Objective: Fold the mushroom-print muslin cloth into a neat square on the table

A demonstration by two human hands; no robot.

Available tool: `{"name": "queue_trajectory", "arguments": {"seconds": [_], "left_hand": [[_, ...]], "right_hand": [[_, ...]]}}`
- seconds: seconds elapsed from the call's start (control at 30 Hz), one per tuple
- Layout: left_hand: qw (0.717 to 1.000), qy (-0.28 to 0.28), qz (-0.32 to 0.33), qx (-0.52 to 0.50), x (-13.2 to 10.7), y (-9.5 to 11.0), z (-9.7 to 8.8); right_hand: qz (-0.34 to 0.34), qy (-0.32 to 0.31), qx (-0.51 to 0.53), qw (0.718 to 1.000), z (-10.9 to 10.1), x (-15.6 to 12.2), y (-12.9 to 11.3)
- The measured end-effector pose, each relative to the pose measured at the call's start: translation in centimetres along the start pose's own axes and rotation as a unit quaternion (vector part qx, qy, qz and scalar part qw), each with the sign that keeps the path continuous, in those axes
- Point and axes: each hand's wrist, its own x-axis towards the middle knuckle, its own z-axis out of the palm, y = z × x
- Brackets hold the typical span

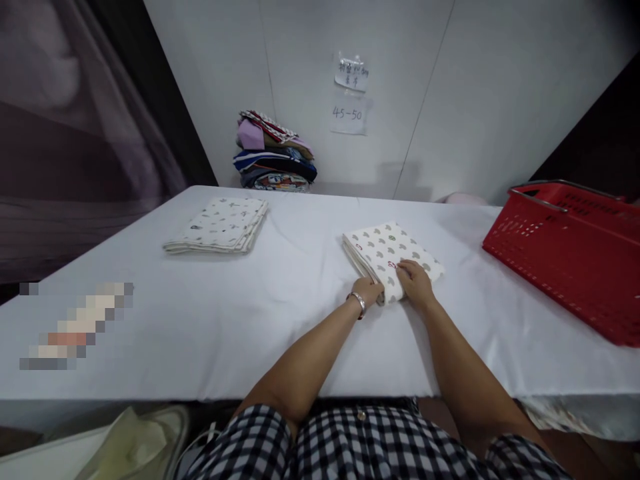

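Observation:
A folded white cloth (383,247) with grey mushroom-like prints and small red marks lies at an angle on the table, right of the middle. My left hand (367,292) grips its near left corner, the thumb and fingers closed around the folded layers; a bracelet sits on that wrist. My right hand (416,281) rests on top of the cloth near its front right side, fingers lying fairly flat on it. Farther left lies another folded white cloth (220,223) with small dark prints, in several layers, touched by neither hand.
The table (240,320) has a white cover. A red plastic basket (570,253) with metal handles stands at the right. Beyond the back edge rises a stack of folded fabrics (275,157) by the wall, which carries two paper notes (349,113). A pixelated patch covers the left front.

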Motion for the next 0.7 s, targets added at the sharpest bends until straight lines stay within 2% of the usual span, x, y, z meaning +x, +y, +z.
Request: {"name": "queue_trajectory", "arguments": {"seconds": [0.23, 0.4, 0.57, 0.7], "left_hand": [[0.984, -0.037, -0.07, -0.16, -0.3, 0.6, -0.1], [0.97, -0.049, -0.084, -0.221, -0.1, 1.7, -0.5], [0.966, -0.025, -0.087, -0.242, 0.4, 1.9, -0.5], [0.975, 0.0, -0.094, -0.203, 0.5, 1.2, -0.6]], "right_hand": [[-0.018, 0.007, -0.035, 0.999, 0.3, 0.0, -0.1], [-0.042, 0.02, -0.086, 0.995, 0.7, 0.0, -0.5], [-0.034, 0.016, -0.095, 0.995, 0.7, -0.2, -0.7], [-0.028, 0.01, -0.076, 0.997, 0.5, -0.2, -0.5]]}}
